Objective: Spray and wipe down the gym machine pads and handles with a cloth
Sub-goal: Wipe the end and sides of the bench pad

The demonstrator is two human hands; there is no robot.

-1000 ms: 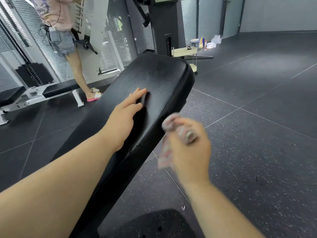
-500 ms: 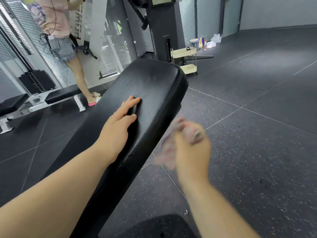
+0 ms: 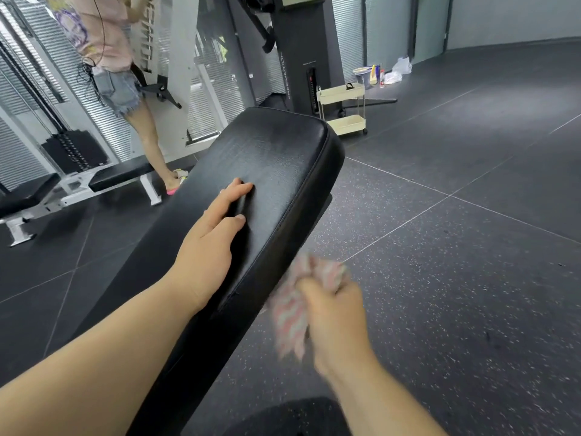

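– Right grip (image 3: 333,313) first: is it closed on anything?
– Yes, its fingers curl round a bunched pink-and-white striped cloth (image 3: 292,316). Both are smeared by blur, so single fingers are hard to pick out.
– Where is the cloth?
– Just beside the right side wall of the black pad (image 3: 276,158), low in the head view. Whether it touches the wall, I cannot tell.
– And the left grip (image 3: 209,247)?
– Spread flat, palm down on the pad's top, with fingers straight and lying along its length.
– What else is cut off?
– The pad's near end runs out under the left forearm at the bottom edge. A dark rounded shape (image 3: 292,416) down there cannot be made out.
– Which way does the pad run?
– Its long axis goes from lower left, near the camera, up and away. Its rounded far end points toward a dark machine column (image 3: 298,58).
– Around it?
– Speckled dark floor (image 3: 440,278) to the right. A cream two-tier cart (image 3: 341,94) stands beside the column, with bottles and bags (image 3: 377,73) by the wall behind. On the left a second person (image 3: 103,42), cropped at the top, stands at a white machine. Near that person are a weight stack (image 3: 75,152) and a low black pad on a white frame (image 3: 122,174).
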